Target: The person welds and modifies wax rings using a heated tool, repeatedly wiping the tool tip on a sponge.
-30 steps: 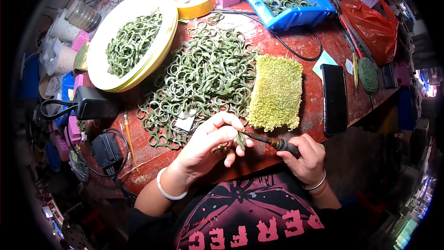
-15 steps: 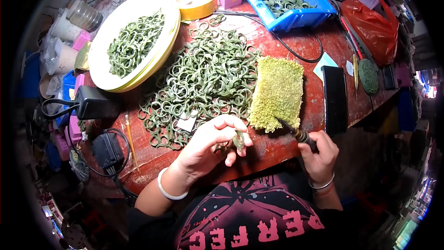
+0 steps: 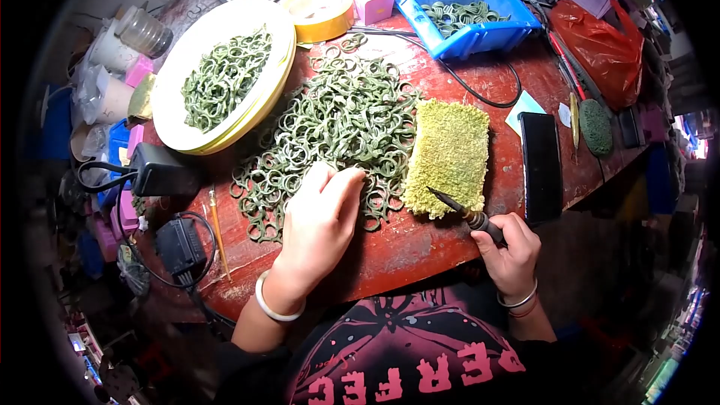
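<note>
My left hand [image 3: 321,221] is over the near edge of a heap of green rings [image 3: 345,109], its thumb and fingers closed together. Whatever lies between those fingertips is hidden. In my right hand [image 3: 511,253] is the dark handle of a pointed tool [image 3: 474,217]. The tool's tip is over the lower part of a fuzzy yellow-green pad [image 3: 448,151], which lies right of the heap. Whether the tip touches the pad I cannot tell.
A white dish [image 3: 169,97] with rings stands at the left, beside yellow tape [image 3: 324,24]. A blue bin [image 3: 459,43] is at the back. Right are a phone [image 3: 541,169] and red bag [image 3: 600,49]. A black adapter [image 3: 180,246] and brush [image 3: 219,229] lie left.
My left hand has moved up onto the heap, and the ring it held is no longer visible. My right hand has drawn the tool away from the left fingers to the pad.
</note>
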The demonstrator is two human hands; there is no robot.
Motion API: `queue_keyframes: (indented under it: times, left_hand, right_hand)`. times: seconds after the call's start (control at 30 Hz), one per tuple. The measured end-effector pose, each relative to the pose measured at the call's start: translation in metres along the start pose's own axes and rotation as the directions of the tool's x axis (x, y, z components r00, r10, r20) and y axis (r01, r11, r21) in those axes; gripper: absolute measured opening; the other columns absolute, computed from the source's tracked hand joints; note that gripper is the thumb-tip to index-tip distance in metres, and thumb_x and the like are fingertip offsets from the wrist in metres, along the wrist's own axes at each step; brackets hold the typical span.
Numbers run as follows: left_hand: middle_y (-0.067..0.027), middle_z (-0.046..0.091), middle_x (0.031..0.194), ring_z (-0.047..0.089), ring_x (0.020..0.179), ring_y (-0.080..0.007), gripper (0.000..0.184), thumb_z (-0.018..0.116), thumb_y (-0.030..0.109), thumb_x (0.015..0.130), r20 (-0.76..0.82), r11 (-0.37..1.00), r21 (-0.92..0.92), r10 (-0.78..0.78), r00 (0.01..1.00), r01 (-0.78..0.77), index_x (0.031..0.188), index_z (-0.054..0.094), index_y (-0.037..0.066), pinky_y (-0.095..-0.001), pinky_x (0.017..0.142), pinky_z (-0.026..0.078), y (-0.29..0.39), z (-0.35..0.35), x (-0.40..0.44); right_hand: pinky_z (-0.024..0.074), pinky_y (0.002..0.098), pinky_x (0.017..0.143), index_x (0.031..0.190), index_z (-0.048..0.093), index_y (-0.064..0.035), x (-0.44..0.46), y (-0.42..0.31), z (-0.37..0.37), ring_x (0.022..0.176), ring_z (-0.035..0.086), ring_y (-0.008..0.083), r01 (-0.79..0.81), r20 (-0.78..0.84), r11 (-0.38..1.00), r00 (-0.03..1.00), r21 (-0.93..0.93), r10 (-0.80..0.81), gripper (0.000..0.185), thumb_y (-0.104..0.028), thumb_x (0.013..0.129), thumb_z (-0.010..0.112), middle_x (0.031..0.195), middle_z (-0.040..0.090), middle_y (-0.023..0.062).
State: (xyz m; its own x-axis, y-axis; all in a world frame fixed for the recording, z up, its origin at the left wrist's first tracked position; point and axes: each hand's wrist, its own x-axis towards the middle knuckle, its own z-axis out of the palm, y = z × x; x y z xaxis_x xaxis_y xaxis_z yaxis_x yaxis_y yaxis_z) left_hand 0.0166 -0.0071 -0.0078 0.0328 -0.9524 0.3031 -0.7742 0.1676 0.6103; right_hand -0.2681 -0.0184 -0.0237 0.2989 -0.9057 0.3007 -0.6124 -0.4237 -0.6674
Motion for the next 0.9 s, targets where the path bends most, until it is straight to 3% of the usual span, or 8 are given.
queue_keyframes:
  times: [0.33, 0.6, 0.7, 0.77, 0.83, 0.9]
  left_hand:
    - [-0.0122, 0.055, 0.079, 0.058, 0.065, -0.0295, 0.014, 0.07, -0.002, 0.085, 0.014, 0.982, 0.138, 0.126, 0.992, -0.127, 0.097, 0.064, 0.003, -0.0374, 0.057, 0.047, 0.0, 0.0, 0.002]
    - [-0.0127, 0.057, 0.08, 0.059, 0.065, -0.0296, 0.014, 0.071, -0.002, 0.084, -0.031, 0.977, 0.174, 0.133, 0.991, -0.126, 0.096, 0.064, 0.002, -0.0366, 0.058, 0.049, -0.004, 0.001, 0.001]
    - [-0.008, 0.061, 0.078, 0.056, 0.063, -0.0188, 0.012, 0.072, -0.004, 0.083, -0.066, 0.977, -0.124, 0.164, 0.984, -0.171, 0.091, 0.066, 0.002, -0.0293, 0.058, 0.045, -0.003, -0.004, 0.001]
    - [-0.0082, 0.061, 0.077, 0.057, 0.061, -0.0208, 0.01, 0.072, -0.002, 0.083, -0.028, 0.927, -0.346, 0.145, 0.989, -0.146, 0.091, 0.066, 0.002, -0.032, 0.056, 0.045, 0.005, -0.007, 0.0]
    - [-0.0063, 0.06, 0.075, 0.055, 0.061, -0.0184, 0.01, 0.073, -0.001, 0.083, 0.004, 0.888, -0.414, 0.222, 0.975, -0.2, 0.091, 0.067, 0.002, -0.0302, 0.056, 0.042, 0.007, -0.008, -0.001]
    - [-0.007, 0.06, 0.076, 0.055, 0.063, -0.019, 0.012, 0.073, -0.001, 0.083, 0.049, 0.869, -0.453, 0.245, 0.968, -0.197, 0.093, 0.067, 0.002, -0.0305, 0.057, 0.043, 0.011, -0.008, -0.004]
  right_hand:
    - [0.0418, 0.0333, 0.05, 0.082, 0.061, -0.0022, 0.004, -0.007, 0.0, 0.055, 0.054, 0.0231, -0.012, 0.017, 1.0, 1.0, 0.028, 0.012, 0.031, -0.025, 0.084, 0.082, 0.07, 0.056, 0.0085]
    - [0.0419, 0.0307, 0.053, 0.084, 0.062, -0.0006, 0.019, -0.03, 0.007, 0.058, 0.054, 0.0166, -0.026, 0.053, 0.984, 0.998, 0.176, 0.017, 0.028, -0.021, 0.085, 0.082, 0.07, 0.057, 0.0073]
    - [0.0438, 0.0289, 0.055, 0.087, 0.065, 0.0, 0.031, -0.046, 0.011, 0.061, 0.057, 0.0134, -0.076, 0.086, 0.946, 0.995, 0.314, 0.051, 0.023, -0.015, 0.084, 0.082, 0.072, 0.061, 0.0067]
    - [0.0473, 0.0268, 0.059, 0.093, 0.068, 0.0005, 0.039, -0.058, 0.019, 0.065, 0.061, 0.0123, -0.119, 0.072, 0.922, 0.992, 0.369, 0.099, 0.021, -0.01, 0.082, 0.082, 0.074, 0.065, 0.0064]
    - [0.0499, 0.0263, 0.062, 0.099, 0.07, 0.0005, 0.044, -0.063, 0.032, 0.067, 0.064, 0.0134, -0.183, 0.099, 0.813, 0.983, 0.552, 0.154, 0.023, -0.008, 0.082, 0.082, 0.078, 0.066, 0.007]
    - [0.0509, 0.0261, 0.066, 0.1, 0.07, 0.0003, 0.048, -0.067, 0.035, 0.071, 0.065, 0.0128, -0.264, 0.154, 0.747, 0.965, 0.611, 0.214, 0.023, -0.006, 0.081, 0.082, 0.082, 0.067, 0.0061]
